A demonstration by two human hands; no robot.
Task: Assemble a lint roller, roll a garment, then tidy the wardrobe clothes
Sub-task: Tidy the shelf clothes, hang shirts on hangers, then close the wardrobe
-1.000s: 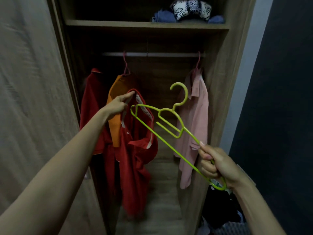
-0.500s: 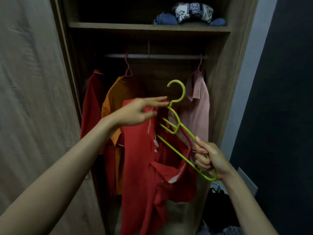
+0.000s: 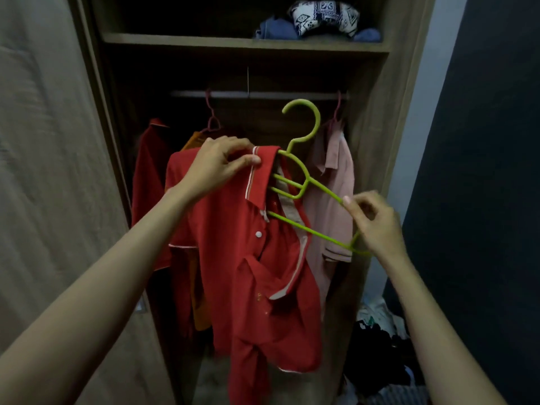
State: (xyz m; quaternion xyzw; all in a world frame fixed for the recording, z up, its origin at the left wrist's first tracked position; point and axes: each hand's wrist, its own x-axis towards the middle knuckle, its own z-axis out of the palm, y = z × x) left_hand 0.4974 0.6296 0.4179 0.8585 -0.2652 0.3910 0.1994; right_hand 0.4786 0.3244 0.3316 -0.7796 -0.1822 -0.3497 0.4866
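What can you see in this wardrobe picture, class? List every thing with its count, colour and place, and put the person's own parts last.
red polo shirt: 1, red with pale trim, half on the hanger, in front of the wardrobe
hanger: 1, lime green, held tilted, hook up
hung shirts: 3; dark red left, orange behind, pink right
rail: 1, pale, under the shelf
shelf: 1, wooden, top
folded clothes: a pile, blue and patterned black-white, on the shelf
clothes heap: dark and mixed, lower right floor
left hand: 1, pinching the collar
right hand: 1, grip on the hanger's right end
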